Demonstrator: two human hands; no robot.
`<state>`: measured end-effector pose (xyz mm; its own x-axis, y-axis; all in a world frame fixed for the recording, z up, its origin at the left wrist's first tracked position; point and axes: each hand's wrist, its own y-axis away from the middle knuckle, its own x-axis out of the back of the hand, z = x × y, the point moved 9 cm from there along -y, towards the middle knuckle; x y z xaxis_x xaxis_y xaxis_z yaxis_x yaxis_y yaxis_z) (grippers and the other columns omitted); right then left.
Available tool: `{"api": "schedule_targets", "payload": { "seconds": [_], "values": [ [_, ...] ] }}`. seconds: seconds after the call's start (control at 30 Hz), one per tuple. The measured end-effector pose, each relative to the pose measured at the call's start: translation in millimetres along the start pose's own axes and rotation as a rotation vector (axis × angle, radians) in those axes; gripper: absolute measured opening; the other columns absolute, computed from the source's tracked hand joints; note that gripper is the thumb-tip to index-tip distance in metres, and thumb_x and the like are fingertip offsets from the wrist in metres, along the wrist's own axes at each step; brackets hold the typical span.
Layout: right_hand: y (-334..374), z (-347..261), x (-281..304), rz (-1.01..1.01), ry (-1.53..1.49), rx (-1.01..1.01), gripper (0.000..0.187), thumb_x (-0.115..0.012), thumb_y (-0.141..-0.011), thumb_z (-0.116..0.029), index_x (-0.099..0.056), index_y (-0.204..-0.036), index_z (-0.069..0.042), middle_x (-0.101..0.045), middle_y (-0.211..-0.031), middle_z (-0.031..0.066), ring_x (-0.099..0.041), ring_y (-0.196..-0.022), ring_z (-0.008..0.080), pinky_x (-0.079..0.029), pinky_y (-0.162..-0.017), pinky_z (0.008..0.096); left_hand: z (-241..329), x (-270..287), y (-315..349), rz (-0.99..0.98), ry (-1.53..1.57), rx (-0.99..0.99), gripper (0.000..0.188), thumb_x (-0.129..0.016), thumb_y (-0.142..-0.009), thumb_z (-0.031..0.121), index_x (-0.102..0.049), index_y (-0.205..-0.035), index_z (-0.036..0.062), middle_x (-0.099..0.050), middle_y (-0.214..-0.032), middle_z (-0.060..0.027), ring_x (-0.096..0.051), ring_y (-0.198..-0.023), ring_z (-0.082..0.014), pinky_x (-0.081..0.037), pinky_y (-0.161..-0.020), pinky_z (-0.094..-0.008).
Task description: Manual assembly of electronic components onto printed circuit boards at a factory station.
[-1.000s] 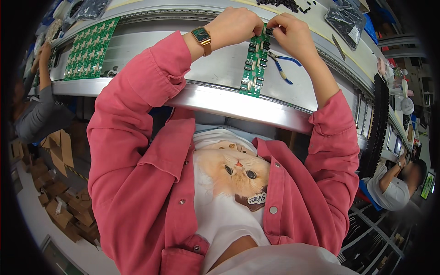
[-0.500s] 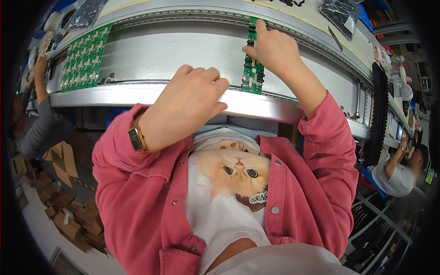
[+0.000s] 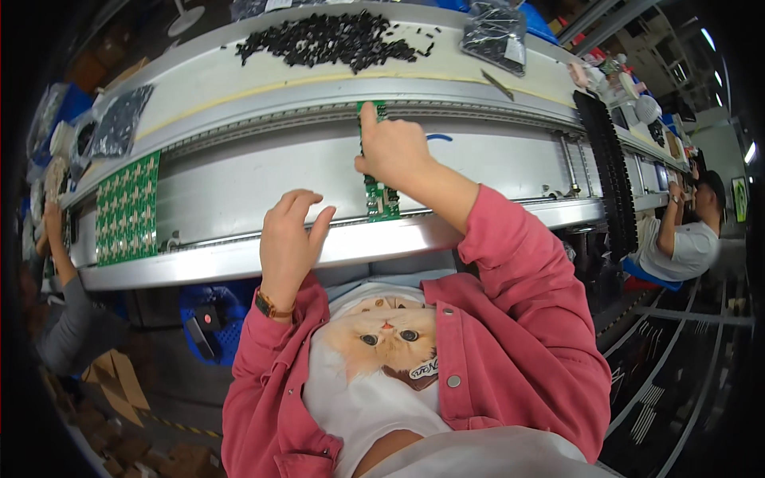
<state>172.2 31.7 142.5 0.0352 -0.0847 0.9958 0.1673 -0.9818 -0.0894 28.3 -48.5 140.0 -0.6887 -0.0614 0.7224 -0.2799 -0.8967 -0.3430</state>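
Your right hand point(image 3: 396, 149) is over the narrow green circuit board point(image 3: 382, 203), which stands across the silver conveyor a little above the centre of the frame. Your index finger is stretched toward the upper end of this board, and your thumb is spread to its left edge. The other fingers are bent; I cannot tell if this hand grips the board or only rests on it. Some black and pale parts are visible on the lower half of the board, below your hand.

Your left hand point(image 3: 289, 233) is open and holds nothing, with the fingers loosely bent. It is above the front rail point(image 3: 199, 264), to the left of the board and apart from it. On its wrist you wear a watch point(image 3: 272, 307).

At the left of the frame, a wider green panel point(image 3: 127, 211) with rows of pale parts lies across the same conveyor. A blue handle point(image 3: 438, 138) shows just beyond your right wrist. At the top of the frame there is a pile of small black parts point(image 3: 319, 40), and to its right a bag of dark items point(image 3: 494, 36). A co-worker in a white shirt point(image 3: 685, 239) sits at the right side.
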Motion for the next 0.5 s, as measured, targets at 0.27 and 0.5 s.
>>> {"api": "schedule_targets", "payload": {
  "seconds": [0.27, 0.5],
  "values": [
    [3.7, 12.2, 9.4, -0.119, -0.093, -0.070, 0.061, -0.068, -0.066, -0.028, -0.040, -0.109, 0.006, -0.063, -0.060, 0.0108, -0.061, -0.049, 0.0293, -0.046, -0.046, 0.0349, 18.4, 7.8, -3.5, 0.000, -0.071, 0.006, 0.016, -0.066, -0.077, 0.015, -0.062, -0.089, 0.0048, -0.063, -0.093, -0.0040, -0.058, -0.079, -0.0224, -0.043, -0.080, -0.0303],
    [14.3, 49.1, 31.5, -0.045, -0.112, -0.094, 0.063, -0.067, -0.067, -0.030, -0.039, -0.112, 0.005, -0.063, -0.061, 0.0106, -0.061, -0.050, 0.0298, -0.047, -0.048, 0.0357, 36.1, -9.5, -13.7, -0.014, -0.100, -0.027, 0.015, -0.065, -0.078, 0.014, -0.063, -0.089, 0.0056, -0.064, -0.092, -0.0033, -0.057, -0.079, -0.0214, -0.041, -0.082, -0.0299]
  ]
}}
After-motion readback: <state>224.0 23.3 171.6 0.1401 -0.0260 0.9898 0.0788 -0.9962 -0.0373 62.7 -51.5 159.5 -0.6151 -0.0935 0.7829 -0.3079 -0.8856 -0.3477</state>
